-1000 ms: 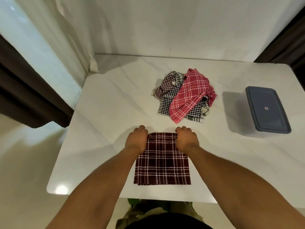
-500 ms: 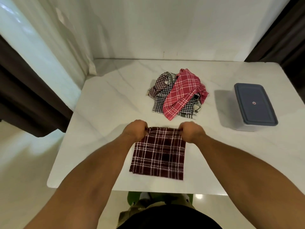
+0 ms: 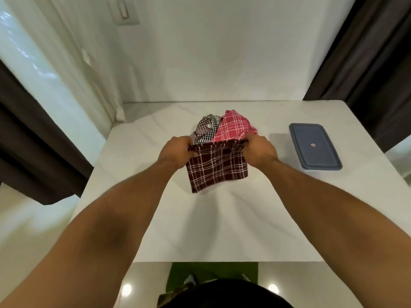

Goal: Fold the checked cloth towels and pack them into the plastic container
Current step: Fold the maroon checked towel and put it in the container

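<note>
The left hand and the right hand each grip an upper corner of the folded maroon checked towel, fingers curled round the cloth and bunching its top edge. The towel hangs between them over the middle of the white marble-patterned counter, its lower edge tilted, the left corner lower than the right. Whether that corner touches the counter cannot be told.

Directly behind the held towel lies a loose heap of unfolded cloths: a pink checked towel on the right and a black-and-white checked towel on the left. The raised maroon cloth and both hands hide the heap's near side.

The plastic container stands on the counter to the right of the right hand, apart from it, with its blue-grey lid on.

Dark curtains hang at both sides, a light switch sits on the wall, and a green mat lies on the floor below the counter's near edge.
</note>
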